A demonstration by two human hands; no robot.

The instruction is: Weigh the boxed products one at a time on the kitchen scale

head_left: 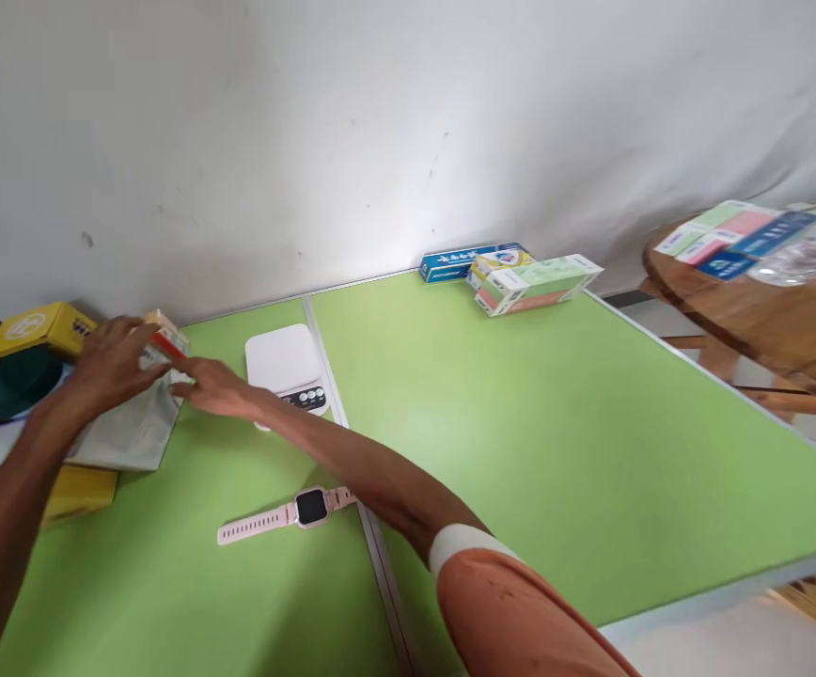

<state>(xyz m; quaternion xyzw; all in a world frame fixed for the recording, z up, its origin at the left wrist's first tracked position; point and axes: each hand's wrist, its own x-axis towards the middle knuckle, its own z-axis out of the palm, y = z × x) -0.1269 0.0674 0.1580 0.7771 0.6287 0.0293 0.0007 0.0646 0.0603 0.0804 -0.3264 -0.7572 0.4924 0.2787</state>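
Observation:
Both my hands reach to the far left of the green table (521, 423). My left hand (116, 362) curls over a small orange-and-white box (164, 337) and the top of a silvery grey bag (130, 432). My right hand (214, 387) lies flat with fingers stretched toward the bag's open edge, just touching it. Its forearm crosses in front of a white kitchen scale (287, 365). A pink smartwatch (288, 515) lies flat on the table below my right arm.
A yellow box (38, 329) and a dark green cap (6, 384) sit at the left edge, a yellow packet (80, 491) under the bag. Several toothpaste boxes (521, 277) lie by the wall. A wooden round table (753, 310) with boxes stands right.

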